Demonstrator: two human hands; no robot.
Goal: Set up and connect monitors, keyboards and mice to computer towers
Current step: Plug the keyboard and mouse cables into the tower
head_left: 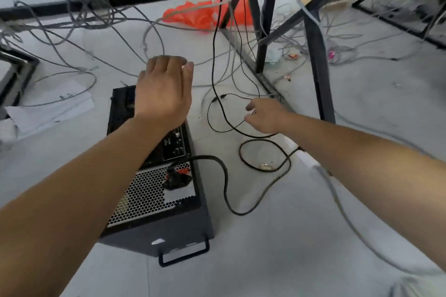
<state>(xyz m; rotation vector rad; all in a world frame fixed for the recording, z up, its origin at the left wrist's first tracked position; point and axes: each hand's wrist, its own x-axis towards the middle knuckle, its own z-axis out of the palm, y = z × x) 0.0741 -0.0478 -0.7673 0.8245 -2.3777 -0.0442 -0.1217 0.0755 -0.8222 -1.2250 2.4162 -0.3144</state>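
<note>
Pinching thin black cable [259, 137] in right hand [268, 116], fingers curled round it. Left hand [164, 94] relaxed, empty, over tower [169, 231] left of grip. Power cord [225, 183] plugged in; I judge peripheral leads not yet connected.

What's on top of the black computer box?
A black power cable plugged in by the mesh grille, and some ports. The left hand and arm hide the rest of the computer box.
</note>
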